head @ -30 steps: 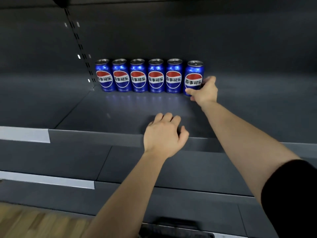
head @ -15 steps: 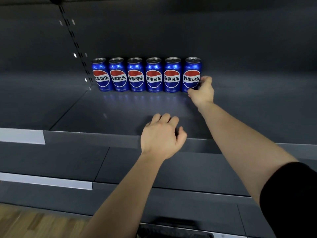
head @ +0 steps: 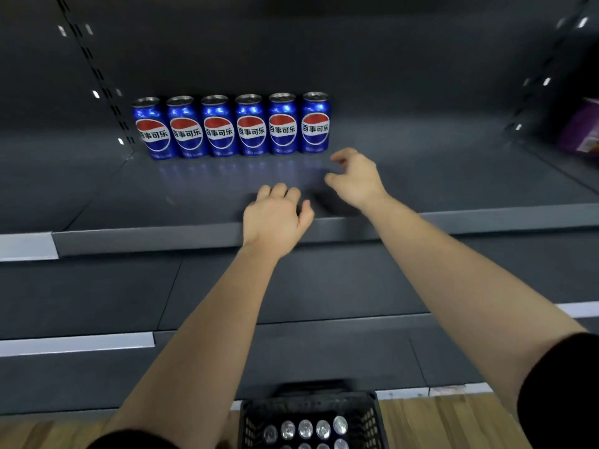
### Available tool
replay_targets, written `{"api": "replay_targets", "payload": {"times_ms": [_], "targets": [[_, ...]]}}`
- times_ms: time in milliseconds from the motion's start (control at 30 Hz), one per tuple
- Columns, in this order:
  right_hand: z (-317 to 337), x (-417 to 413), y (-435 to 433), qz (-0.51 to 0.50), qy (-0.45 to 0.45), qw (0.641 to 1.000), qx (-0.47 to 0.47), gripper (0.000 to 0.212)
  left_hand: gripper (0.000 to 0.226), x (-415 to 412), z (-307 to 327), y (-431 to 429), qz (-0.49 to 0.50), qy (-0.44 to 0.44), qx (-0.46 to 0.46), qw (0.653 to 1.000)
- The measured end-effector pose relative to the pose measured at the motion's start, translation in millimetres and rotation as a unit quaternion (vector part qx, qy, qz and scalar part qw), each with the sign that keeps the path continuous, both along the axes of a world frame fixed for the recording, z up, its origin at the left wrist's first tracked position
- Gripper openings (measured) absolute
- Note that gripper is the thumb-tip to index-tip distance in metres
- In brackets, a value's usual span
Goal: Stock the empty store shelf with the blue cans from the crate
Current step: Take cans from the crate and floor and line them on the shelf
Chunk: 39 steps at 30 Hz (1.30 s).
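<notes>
Purple box (head: 580,131) far right, in the neighbouring bay, blurred, print unreadable. Slotted upright (head: 97,76) runs down the dark back panel (head: 356,53) on the left. A second upright (head: 534,82) stands on the right, just left of the purple box. Lower shelves (head: 97,296) are dark grey and stepped forward. White label strips (head: 27,246) sit on front edges at left, with another white strip (head: 580,308) at right. Wood-pattern floor (head: 437,419) along the bottom.

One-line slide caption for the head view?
Six blue cans lined up on the shelf; left hand and right hand empty, crate of cans below.
</notes>
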State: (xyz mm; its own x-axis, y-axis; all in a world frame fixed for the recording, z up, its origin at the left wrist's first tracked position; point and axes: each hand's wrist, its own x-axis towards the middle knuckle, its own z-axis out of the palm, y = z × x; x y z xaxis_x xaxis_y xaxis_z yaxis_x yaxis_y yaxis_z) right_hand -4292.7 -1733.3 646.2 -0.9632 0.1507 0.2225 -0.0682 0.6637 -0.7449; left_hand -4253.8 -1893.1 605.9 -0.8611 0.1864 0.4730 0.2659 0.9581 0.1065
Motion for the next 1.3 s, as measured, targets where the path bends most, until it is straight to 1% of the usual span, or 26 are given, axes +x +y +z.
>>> {"api": "replay_targets", "payload": {"times_ms": [33, 100, 200, 300, 467, 533, 633, 767, 867, 933, 1067, 1167, 1300], "targets": [[-0.8, 12.7, 1.6, 0.005, 0.01, 1.0, 0.006, 0.039, 0.058, 1.8, 1.1, 0.1, -0.003, -0.021, 0.002, 1.0], [-3.3, 38.9, 4.5, 0.018, 0.025, 1.0, -0.006, 0.035, 0.044, 9.6, 1.7, 1.0, -0.014, -0.044, 0.024, 0.999], [-14.0, 77.5, 10.0, 0.037, 0.061, 0.997, -0.037, 0.031, 0.04, 37.6, -3.0, 4.5, -0.038, -0.007, 0.072, 0.997], [-30.2, 111.4, 16.8, 0.042, 0.131, 0.989, -0.045, 0.028, 0.034, 67.3, -19.8, 9.1, -0.055, 0.047, 0.08, 0.994], [-76.2, 161.1, 31.5, 0.035, 0.156, 0.987, -0.016, 0.027, 0.028, 110.2, -54.5, 14.3, -0.055, 0.058, 0.081, 0.994], [-102.8, 173.8, 40.8, 0.039, 0.121, 0.992, 0.012, 0.03, 0.028, 124.6, -75.4, 13.3, -0.052, 0.043, 0.068, 0.995], [-146.1, 190.0, 54.4, 0.041, 0.004, 0.996, 0.077, 0.036, 0.034, 148.5, -114.2, 12.0, -0.04, -0.024, 0.038, 0.998], [-209.3, 221.2, 69.6, 0.049, -0.14, 0.98, 0.136, 0.041, 0.034, 179.9, -176.1, 13.2, -0.032, -0.099, 0.011, 0.994], [-267.5, 246.2, 79.3, 0.067, -0.223, 0.96, 0.154, 0.046, 0.04, 202.7, -232.7, 17.6, -0.028, -0.145, 0.003, 0.989], [-311.7, 262.4, 84.0, 0.084, -0.26, 0.948, 0.165, 0.046, 0.042, 217.5, -274.4, 20.5, -0.028, -0.169, 0.003, 0.985], [-409.9, 292.1, 91.6, 0.088, -0.333, 0.926, 0.152, 0.035, 0.04, 242.8, -368.6, 20.4, -0.019, -0.208, -0.005, 0.978], [-492.1, 307.6, 97.8, 0.101, -0.376, 0.908, 0.156, 0.043, 0.034, 255.4, -442.7, 17.2, -0.009, -0.223, -0.021, 0.975], [-598.0, 319.8, 102.6, 0.113, -0.419, 0.889, 0.143, 0.039, 0.035, 263.6, -541.8, 13.3, -0.004, -0.233, -0.022, 0.972]]}}
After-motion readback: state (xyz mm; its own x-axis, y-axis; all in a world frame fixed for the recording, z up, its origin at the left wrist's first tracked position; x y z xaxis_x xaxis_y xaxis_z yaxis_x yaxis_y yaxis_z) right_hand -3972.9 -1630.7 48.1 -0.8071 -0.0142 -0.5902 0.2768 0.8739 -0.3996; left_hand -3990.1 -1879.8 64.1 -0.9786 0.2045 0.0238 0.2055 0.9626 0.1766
